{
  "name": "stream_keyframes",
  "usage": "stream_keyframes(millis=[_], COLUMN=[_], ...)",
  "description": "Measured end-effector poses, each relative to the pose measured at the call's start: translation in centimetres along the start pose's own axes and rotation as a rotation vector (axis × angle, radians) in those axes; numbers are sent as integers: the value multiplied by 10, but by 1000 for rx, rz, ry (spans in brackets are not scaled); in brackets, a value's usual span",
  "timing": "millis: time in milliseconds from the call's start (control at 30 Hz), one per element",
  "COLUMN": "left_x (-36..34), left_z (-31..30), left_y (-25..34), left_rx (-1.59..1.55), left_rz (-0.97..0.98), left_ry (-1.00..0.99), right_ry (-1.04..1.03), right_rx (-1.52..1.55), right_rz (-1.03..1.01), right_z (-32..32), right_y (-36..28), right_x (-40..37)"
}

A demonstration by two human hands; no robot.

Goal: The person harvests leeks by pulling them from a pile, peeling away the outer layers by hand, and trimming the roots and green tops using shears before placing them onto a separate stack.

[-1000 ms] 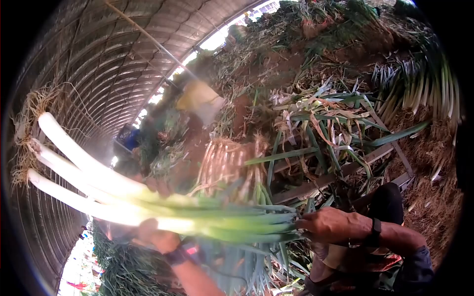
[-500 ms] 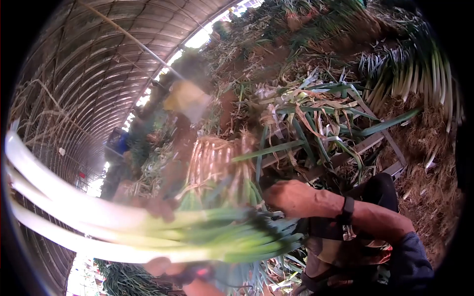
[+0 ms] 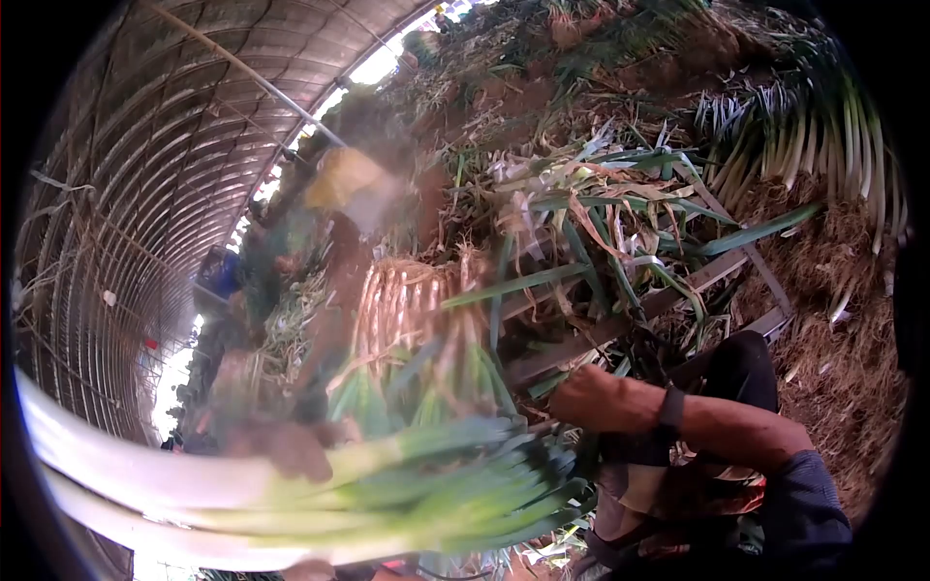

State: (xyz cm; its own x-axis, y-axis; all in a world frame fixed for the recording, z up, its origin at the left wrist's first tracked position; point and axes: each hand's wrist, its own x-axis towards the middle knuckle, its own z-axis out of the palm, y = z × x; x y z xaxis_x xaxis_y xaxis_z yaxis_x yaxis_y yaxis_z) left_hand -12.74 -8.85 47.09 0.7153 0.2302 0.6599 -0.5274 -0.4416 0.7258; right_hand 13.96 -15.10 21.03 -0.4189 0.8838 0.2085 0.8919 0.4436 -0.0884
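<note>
Left hand (image 3: 289, 449) clasped the leeks (image 3: 213, 499) midway, likely for balance; right hand (image 3: 589, 398) curled near leaf tips (image 3: 560, 474) (pinching anything? couldn't tell).

- A bundle of thick white-stalked leeks with green leaves (image 3: 387, 494) stretches across the bottom, tilted and blurred.
- The left hand (image 3: 310, 569), mostly hidden, touches the bundle from below.
- The right hand (image 3: 593, 399), a black band (image 3: 670, 409) on its wrist, is curled near the leaf ends; its grip is unclear.
- Beyond lie a row of brown-skinned, rooted leeks (image 3: 402, 305) and a wooden frame (image 3: 630, 324) under loose leaves.
- Slender white-and-green leeks (image 3: 823, 136) lie at upper right.
- A ribbed, arched roof (image 3: 194, 126) curves along the left.
</note>
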Motion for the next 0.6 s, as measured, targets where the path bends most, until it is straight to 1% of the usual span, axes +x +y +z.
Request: stream_keyframes(millis=[100,167,200,233,267,300,333,433,467,567,600], left_x=[7,8,9,10,13,10,4,-15,-21,-37,-42], left_z=[-17,-30,-37,-43,-38,-35,-31,-18,-15,-9,-7], left_y=[3,3,2,1,6,10,13,22,23,28,29], left_rx=[-42,-79,-110,-138,-146,-122,-89,26,56,135,154], left_rz=[-62,-112,-135,-159,-190,-192,-194,-196,-198,-208,-212], left_ry=[-178,-301,-372,-443,-453,-441,-412,-305,-270,-189,-168], right_ry=[184,231,221,273,328,382,342,246,198,244,222], right_rx=[326,549,648,687,728,768,687,766,869,659,539], right_rz=[-77,-57,-42,-43,-43,-44,-69,-186,-320,-212,-107], right_z=[-16,-44,-59,-58,-52,-46,-44,-26,3,28,42], right_y=[12,2,-6,-9,-11,-11,-8,-10,-7,12,30], right_x=[-4,2,5,11,17,22,26,45,57,54,56])
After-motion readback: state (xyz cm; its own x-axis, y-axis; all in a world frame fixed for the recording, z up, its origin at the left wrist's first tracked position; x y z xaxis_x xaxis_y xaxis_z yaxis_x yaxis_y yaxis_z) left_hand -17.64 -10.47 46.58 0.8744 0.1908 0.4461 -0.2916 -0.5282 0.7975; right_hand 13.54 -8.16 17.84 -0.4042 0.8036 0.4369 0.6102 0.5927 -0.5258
